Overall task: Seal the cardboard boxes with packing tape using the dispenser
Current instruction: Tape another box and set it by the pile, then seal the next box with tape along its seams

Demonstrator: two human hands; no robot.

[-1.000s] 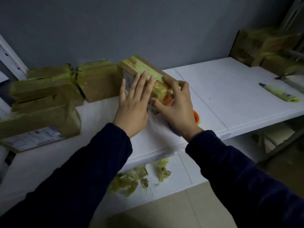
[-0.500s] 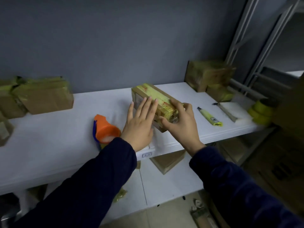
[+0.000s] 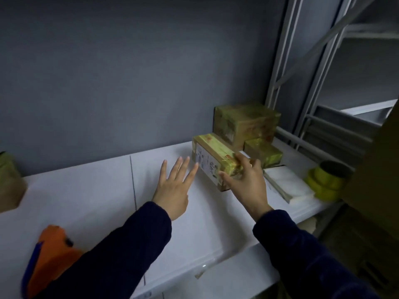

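White table dimly lit. Taped box clasped by right hand, fingers curled round near end. Left hand held spread, released, just left of box. Dispenser laid well left of box.

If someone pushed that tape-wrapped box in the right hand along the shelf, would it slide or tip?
The taped box probably slides easily: glossy tape wraps it and the white shelf looks smooth. Tipping seems unlikely, since it is long, low and flat-sided. Likely stiff and fairly light: the right hand grips one end alone and it holds its shape.
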